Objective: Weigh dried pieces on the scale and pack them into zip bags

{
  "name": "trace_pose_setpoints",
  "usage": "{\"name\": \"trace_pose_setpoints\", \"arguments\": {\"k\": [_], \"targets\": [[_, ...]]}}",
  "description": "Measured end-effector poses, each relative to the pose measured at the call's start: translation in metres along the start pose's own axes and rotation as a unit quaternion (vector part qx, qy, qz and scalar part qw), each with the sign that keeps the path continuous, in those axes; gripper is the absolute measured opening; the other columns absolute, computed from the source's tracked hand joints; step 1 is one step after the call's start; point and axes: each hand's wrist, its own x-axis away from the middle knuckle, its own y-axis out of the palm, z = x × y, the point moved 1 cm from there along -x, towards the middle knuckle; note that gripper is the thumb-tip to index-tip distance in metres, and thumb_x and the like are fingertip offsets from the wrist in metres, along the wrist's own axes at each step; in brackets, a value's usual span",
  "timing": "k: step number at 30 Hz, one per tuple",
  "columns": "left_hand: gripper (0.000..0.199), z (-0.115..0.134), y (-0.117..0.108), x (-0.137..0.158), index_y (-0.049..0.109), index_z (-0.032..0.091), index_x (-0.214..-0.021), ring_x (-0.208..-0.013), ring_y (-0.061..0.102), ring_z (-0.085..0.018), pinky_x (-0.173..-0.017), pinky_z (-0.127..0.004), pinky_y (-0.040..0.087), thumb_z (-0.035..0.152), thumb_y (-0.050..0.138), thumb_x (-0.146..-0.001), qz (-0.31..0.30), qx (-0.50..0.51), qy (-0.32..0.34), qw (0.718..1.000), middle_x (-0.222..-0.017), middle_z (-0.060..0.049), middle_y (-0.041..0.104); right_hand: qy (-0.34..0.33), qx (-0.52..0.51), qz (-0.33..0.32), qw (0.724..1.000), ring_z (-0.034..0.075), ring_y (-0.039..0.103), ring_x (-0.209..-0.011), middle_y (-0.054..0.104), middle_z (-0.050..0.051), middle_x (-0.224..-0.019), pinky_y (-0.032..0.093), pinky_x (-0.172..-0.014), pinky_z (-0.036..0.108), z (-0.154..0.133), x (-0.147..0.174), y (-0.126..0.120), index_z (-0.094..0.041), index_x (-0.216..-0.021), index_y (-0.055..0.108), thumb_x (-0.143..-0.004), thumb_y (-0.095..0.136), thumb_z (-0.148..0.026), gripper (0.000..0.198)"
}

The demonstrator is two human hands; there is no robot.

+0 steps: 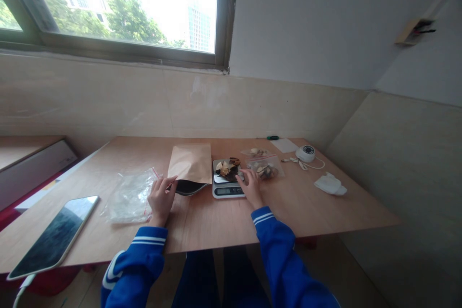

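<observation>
My left hand [161, 198] is closed on the near left corner of a flat brown paper bag [191, 161]. The bag lies with its mouth towards me, parted enough to show a dark inside. A small kitchen scale [224, 191] with a display on its front stands to the right of the bag. Dried brown and cream slices [226, 169], perhaps mushroom or herb, are heaped on its plate. Over the scale's right side is my right hand [250, 186], thumb and fingers apart at the edge of the heap. Whether its fingertips touch a slice is unclear.
Clear zip bags [132, 197] lie on the left, near a large phone or tablet [54, 236] with a cable. Right of the scale are a zip bag of dried pieces [266, 168], a white domed device [305, 153] and a crumpled tissue [329, 184]. A wall borders the back.
</observation>
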Motion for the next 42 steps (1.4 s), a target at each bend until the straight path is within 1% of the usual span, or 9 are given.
{"name": "trace_pose_setpoints", "arguments": {"k": [5,15,17,21,24,28,33,37,42], "targets": [[0.015,-0.001,0.0,0.001,0.067,0.022,-0.083,-0.07,0.056,-0.016,-0.061,-0.025,0.042,0.033,0.057,-0.086,0.002,-0.001,0.002,1.0,-0.07,-0.002,0.059,0.008,0.019,-0.003,1.0,0.024,0.055,-0.094,0.063,0.007,-0.094,0.038,-0.087,0.04,0.0,0.002,0.001,-0.022,-0.082,0.067,-0.087,0.057,-0.044,0.026],[0.014,0.0,0.0,0.001,0.067,0.021,-0.084,-0.074,0.057,-0.017,-0.061,-0.024,0.043,0.031,0.058,-0.086,0.005,-0.005,0.012,1.0,-0.073,-0.003,0.062,0.018,-0.002,0.014,1.0,0.022,0.058,-0.087,0.063,0.005,-0.085,0.036,-0.083,0.036,-0.002,0.0,-0.002,-0.02,-0.077,0.063,-0.088,0.055,-0.041,0.025],[0.014,0.0,0.0,0.001,0.067,0.021,-0.084,-0.074,0.057,-0.016,-0.061,-0.024,0.042,0.031,0.057,-0.086,0.004,-0.006,0.014,1.0,-0.074,-0.003,0.062,0.023,0.002,0.015,1.0,0.021,0.059,-0.086,0.063,0.005,-0.086,0.036,-0.083,0.036,-0.001,-0.001,-0.002,-0.02,-0.08,0.064,-0.088,0.055,-0.04,0.024],[0.013,0.0,0.0,0.001,0.066,0.021,-0.085,-0.074,0.056,-0.016,-0.062,-0.023,0.042,0.03,0.058,-0.086,0.01,-0.008,0.027,1.0,-0.074,-0.002,0.062,0.021,0.01,0.015,1.0,0.023,0.058,-0.094,0.063,0.007,-0.096,0.037,-0.084,0.037,-0.002,0.0,-0.003,-0.019,-0.097,0.064,-0.088,0.055,-0.041,0.025],[0.012,0.0,0.0,0.001,0.067,0.02,-0.085,-0.073,0.056,-0.016,-0.062,-0.023,0.042,0.029,0.058,-0.086,0.015,-0.009,0.033,0.999,-0.074,-0.002,0.062,-0.01,0.02,-0.022,0.999,0.024,0.056,-0.101,0.061,0.008,-0.103,0.037,-0.087,0.037,-0.007,0.001,-0.003,-0.021,-0.105,0.063,-0.086,0.057,-0.041,0.028],[0.014,0.0,0.0,0.001,0.067,0.02,-0.085,-0.072,0.056,-0.015,-0.06,-0.023,0.042,0.03,0.057,-0.087,0.005,-0.014,0.027,1.0,-0.074,-0.002,0.062,-0.037,0.052,-0.052,0.997,0.025,0.055,-0.102,0.059,0.007,-0.104,0.037,-0.088,0.038,-0.01,0.004,-0.001,-0.023,-0.104,0.066,-0.083,0.064,-0.04,0.027],[0.016,0.0,0.0,0.001,0.067,0.02,-0.085,-0.073,0.057,-0.015,-0.061,-0.023,0.042,0.031,0.056,-0.087,-0.006,-0.01,0.009,1.0,-0.074,-0.002,0.062,-0.052,0.058,-0.04,0.996,0.023,0.056,-0.099,0.059,0.006,-0.101,0.037,-0.088,0.038,-0.008,0.004,0.002,-0.023,-0.094,0.069,-0.086,0.061,-0.038,0.018],[0.017,0.0,-0.001,0.001,0.068,0.02,-0.085,-0.074,0.057,-0.016,-0.062,-0.024,0.042,0.032,0.056,-0.087,-0.016,-0.005,-0.005,1.0,-0.074,-0.003,0.062,-0.065,0.048,-0.02,0.997,0.022,0.057,-0.097,0.06,0.006,-0.101,0.038,-0.088,0.038,-0.009,0.003,0.0,-0.024,-0.092,0.071,-0.088,0.059,-0.039,0.02],[0.021,0.0,0.0,0.002,0.068,0.02,-0.085,-0.075,0.057,-0.017,-0.064,-0.025,0.043,0.035,0.054,-0.088,-0.03,-0.008,-0.032,0.999,-0.075,-0.004,0.062,-0.063,0.03,0.046,0.997,0.019,0.061,-0.088,0.064,0.006,-0.093,0.039,-0.085,0.037,-0.009,-0.002,-0.005,-0.022,-0.089,0.073,-0.093,0.052,-0.04,0.028]]}}
